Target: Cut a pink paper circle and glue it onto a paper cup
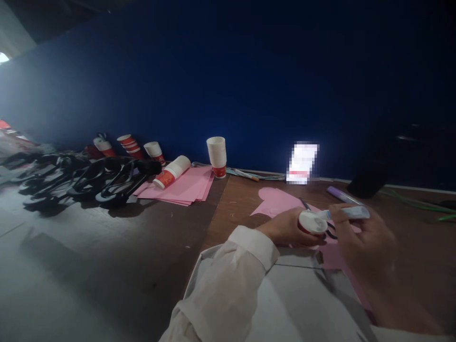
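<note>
My left hand [283, 228] is wrapped round a small red and white paper cup [312, 222], its white bottom turned toward me. My right hand [356, 237] pinches a pale blue glue stick or tube [347, 213] whose tip rests against the cup's bottom. Both hands hover over a cut pink paper shape [276, 202] on the brown table. Black scissors [331, 231] lie partly hidden under the cup.
A stack of pink sheets [185, 187] lies at centre left with one cup on its side [171, 172] and stacked upright cups [217, 156]. More cups [128, 145] and black scissors [92, 178] crowd the left. A purple marker [338, 194] lies far right. Grey card [302, 294] lies under my arms.
</note>
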A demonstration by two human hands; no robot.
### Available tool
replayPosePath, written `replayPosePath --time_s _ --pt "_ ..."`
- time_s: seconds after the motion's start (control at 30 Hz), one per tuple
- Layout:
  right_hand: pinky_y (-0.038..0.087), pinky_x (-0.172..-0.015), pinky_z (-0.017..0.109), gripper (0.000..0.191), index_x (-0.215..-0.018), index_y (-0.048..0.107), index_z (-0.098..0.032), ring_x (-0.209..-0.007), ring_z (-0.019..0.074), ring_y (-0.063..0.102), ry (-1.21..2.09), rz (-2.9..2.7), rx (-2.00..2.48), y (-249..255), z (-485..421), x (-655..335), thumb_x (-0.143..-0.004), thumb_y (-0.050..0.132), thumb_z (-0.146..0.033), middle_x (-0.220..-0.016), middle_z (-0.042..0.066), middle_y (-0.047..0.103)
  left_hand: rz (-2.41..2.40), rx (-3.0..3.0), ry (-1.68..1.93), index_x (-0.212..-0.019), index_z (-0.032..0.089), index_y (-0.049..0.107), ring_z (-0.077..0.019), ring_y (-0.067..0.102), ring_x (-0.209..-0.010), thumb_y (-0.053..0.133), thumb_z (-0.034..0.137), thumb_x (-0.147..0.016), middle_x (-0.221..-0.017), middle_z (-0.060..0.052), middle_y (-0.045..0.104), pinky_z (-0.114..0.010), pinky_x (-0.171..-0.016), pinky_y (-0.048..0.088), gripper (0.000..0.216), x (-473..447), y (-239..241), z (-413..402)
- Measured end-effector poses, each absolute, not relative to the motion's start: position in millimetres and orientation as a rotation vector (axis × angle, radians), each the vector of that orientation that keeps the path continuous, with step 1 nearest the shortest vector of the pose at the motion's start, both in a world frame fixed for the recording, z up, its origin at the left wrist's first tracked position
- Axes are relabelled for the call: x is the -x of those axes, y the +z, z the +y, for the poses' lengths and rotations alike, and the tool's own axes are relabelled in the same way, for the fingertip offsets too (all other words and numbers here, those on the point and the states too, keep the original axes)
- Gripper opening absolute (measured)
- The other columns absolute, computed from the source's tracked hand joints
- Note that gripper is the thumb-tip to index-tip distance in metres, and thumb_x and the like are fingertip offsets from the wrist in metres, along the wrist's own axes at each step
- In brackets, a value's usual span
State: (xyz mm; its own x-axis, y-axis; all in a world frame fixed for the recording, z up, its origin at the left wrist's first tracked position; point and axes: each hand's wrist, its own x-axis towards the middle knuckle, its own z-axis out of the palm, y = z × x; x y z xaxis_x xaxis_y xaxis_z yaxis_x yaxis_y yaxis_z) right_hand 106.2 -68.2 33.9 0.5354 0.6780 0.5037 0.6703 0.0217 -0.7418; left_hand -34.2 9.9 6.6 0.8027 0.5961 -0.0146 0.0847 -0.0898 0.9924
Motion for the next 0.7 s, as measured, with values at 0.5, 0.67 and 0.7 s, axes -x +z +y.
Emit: replayPosePath --time_s 0.5,0.67,0.7 --pt "0.039 -0.046 0.021 0.017 -0.075 0.067 -0.018 -0.057 0.0119 0.05 0.75 -0.409 1.478 8.3 -43.1 -140.9 -0.076 0.078 -0.031 -0.067 -0.001 0.06 1.097 -1.009 1.452 -0.107 0.018 0.065 -0.0202 0.068 -0.095 0.086 0.023 -0.067 -0.106 -0.009 0.072 -0.035 -0.089 0.053 0.046 40.0 22.7 21.8" --pt "0.023 -0.031 0.013 0.027 -0.065 0.05 -0.019 -0.041 0.0037 0.034 0.998 -0.282 1.279 -6.5 -33.2 -151.4 -0.082 0.07 -0.018 -0.06 -0.006 0.047 1.188 -1.041 1.563 -0.109 0.017 0.064 -0.0198 0.069 -0.097 0.086 0.025 -0.067 -0.107 -0.009 0.073 -0.033 -0.09 0.052 0.048 41.2 16.8 27.6" --pt "0.022 -0.03 0.012 0.026 -0.065 0.05 -0.019 -0.04 0.003 0.033 1.027 -0.267 1.263 -6.7 -33.4 -152.5 -0.083 0.069 -0.017 -0.059 -0.005 0.046 1.206 -1.045 1.564 -0.11 0.017 0.064 -0.0198 0.069 -0.097 0.086 0.026 -0.067 -0.107 -0.009 0.073 -0.033 -0.09 0.052 0.049 41.9 16.2 28.6"
